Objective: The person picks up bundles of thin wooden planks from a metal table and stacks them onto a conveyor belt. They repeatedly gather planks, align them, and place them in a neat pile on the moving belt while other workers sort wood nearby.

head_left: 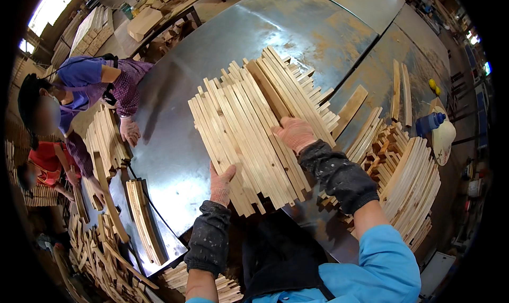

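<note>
A: Worn items, relative to the apron (283, 250)?
B: Apron: black, thin dark strap (325, 291) at right. Bright blue shirt (379, 266) right of it, sleeve short, plain.
A: Guards?
B: Left sleeve guard (207, 239) left of apron, right sleeve guard (341, 175) right: both black-grey, pale-speckled, cuffs gathered.
A: Gloves (303, 138)?
B: Pinkish knit, on left hand (220, 189) and right hand (296, 135), beyond apron's top edge.
</note>
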A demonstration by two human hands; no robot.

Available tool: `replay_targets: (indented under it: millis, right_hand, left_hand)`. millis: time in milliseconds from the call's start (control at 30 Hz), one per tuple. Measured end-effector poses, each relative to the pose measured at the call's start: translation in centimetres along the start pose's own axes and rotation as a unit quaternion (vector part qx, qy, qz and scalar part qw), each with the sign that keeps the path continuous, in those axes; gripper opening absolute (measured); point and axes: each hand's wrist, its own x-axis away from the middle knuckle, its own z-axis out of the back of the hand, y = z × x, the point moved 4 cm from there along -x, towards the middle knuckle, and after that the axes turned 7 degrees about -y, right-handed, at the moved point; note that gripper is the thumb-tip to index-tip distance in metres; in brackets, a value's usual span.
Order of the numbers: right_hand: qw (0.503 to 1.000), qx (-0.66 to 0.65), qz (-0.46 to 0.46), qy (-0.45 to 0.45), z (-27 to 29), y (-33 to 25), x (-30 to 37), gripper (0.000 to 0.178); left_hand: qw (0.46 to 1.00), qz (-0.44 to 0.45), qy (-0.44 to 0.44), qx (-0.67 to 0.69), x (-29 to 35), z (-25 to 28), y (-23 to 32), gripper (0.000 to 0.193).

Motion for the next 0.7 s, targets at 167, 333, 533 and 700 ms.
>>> replay_targets:
  millis: [167,333,533,700]
  right_hand:
    - [0.966,-0.031,0.013,0.258,4.5,5.7,-0.4,0.072]
    - [0.969,-0.161,-0.108,0.153,-0.3,10.6,-3.8,0.068]
    - [0.949,0.233,0.14,0.161,-1.8,9.0,-4.8,0.029]
    - [0.992,-0.062,-0.085,0.076,2.9,5.1,-2.8,0.093]
  left_hand:
    - [1.0,-0.019,-0.012,0.007,0.1,0.0,-0.2,0.086]
    - [0.997,-0.038,-0.04,0.046,-0.2,-2.1,-0.3,0.084]
    - [0.99,-0.062,-0.067,0.107,0.6,-3.4,0.5,0.075]
    - [0.999,-0.028,-0.006,-0.015,0.2,-3.6,-1.2,0.095]
